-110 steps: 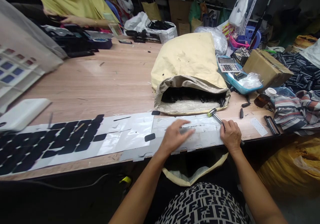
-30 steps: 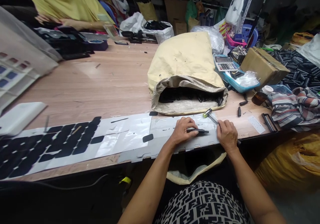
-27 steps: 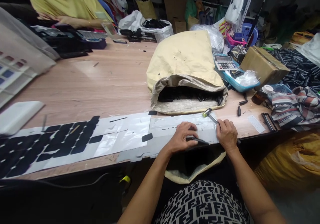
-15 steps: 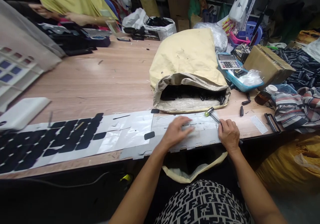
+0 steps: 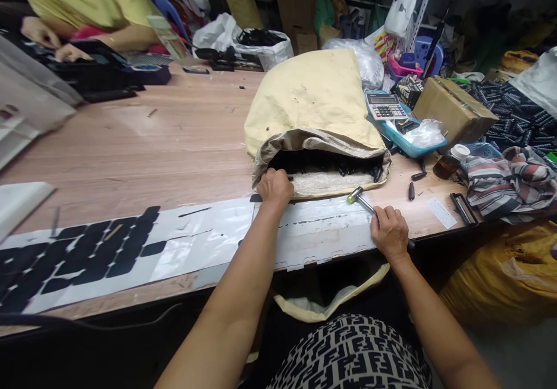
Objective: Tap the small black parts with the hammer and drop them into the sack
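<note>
My right hand [image 5: 390,232] is wrapped round the handle of a small hammer [image 5: 364,202], whose yellow-green and metal head rests over the plastic-covered board [image 5: 324,235] at the table's front. At the left corner of a cream sack's [image 5: 311,99] open mouth, my left hand [image 5: 275,187] has its fingers curled in. What they hold is hidden; a dark tip shows beside the knuckles. Many black parts [image 5: 343,167] lie inside the sack. To the left, a white sheet [image 5: 187,226] carries rows of black rounded pads [image 5: 126,241].
Right of the sack are a calculator [image 5: 385,106] in a blue basket [image 5: 418,145], a cardboard box [image 5: 455,111], a brown bottle [image 5: 450,163] and loose black parts [image 5: 411,191]. Another person's hands [image 5: 72,51] work at the far left. Below the table edge hangs an open bag [image 5: 304,311].
My left hand has moved from above the board forward and left to the sack's mouth, and its fingers have closed. My right hand still holds the hammer. The whole view has shifted slightly.
</note>
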Demonstrator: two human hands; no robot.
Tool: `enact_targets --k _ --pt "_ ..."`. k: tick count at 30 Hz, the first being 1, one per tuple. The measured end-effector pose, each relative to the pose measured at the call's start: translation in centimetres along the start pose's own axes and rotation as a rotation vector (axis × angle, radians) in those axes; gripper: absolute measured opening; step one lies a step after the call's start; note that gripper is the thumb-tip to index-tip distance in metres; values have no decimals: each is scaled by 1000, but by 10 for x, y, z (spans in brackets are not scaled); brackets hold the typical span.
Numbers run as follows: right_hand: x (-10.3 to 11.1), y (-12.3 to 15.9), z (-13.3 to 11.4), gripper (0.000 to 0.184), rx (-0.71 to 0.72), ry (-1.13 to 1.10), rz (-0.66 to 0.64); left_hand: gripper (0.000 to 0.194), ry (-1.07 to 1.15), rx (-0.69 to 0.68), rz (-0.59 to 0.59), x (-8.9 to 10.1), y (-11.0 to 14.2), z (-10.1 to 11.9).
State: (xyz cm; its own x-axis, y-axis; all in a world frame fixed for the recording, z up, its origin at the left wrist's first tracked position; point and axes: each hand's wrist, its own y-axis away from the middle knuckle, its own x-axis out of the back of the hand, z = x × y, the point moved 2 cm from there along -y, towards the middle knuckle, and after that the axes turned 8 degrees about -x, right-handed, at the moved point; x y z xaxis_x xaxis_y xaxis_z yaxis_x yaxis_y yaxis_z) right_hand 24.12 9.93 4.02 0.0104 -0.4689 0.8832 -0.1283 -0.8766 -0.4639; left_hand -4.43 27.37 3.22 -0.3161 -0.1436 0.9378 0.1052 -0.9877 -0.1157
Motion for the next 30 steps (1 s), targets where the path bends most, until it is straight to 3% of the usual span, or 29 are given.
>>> enact_targets --k 3,6,11,13,16,21,26,30 --pt "0 0 0 25 -6 -6 -6 21 24 -69 29 7 6 3" --pt "0 1 0 24 -6 -6 0 16 137 -278 49 17 23 16" --pt "0 1 0 23 -1 6 25 15 349 -634 -177 11 76 59" --pt "0 0 0 23 2 10 36 15 358 -710 -202 1 94 72" --pt "1 0 0 22 8 9 45 18 396 -695 -164 -11 106 74" --pt "2 0 0 23 6 -7 44 35 564 -627 -138 -15 104 52" --pt "3 -3 3 24 0 -49 8 22 707 -581 -154 -16 98 41" --pt "10 1 4 27 -38 -241 8 22 683 -596 -204 -16 97 44"
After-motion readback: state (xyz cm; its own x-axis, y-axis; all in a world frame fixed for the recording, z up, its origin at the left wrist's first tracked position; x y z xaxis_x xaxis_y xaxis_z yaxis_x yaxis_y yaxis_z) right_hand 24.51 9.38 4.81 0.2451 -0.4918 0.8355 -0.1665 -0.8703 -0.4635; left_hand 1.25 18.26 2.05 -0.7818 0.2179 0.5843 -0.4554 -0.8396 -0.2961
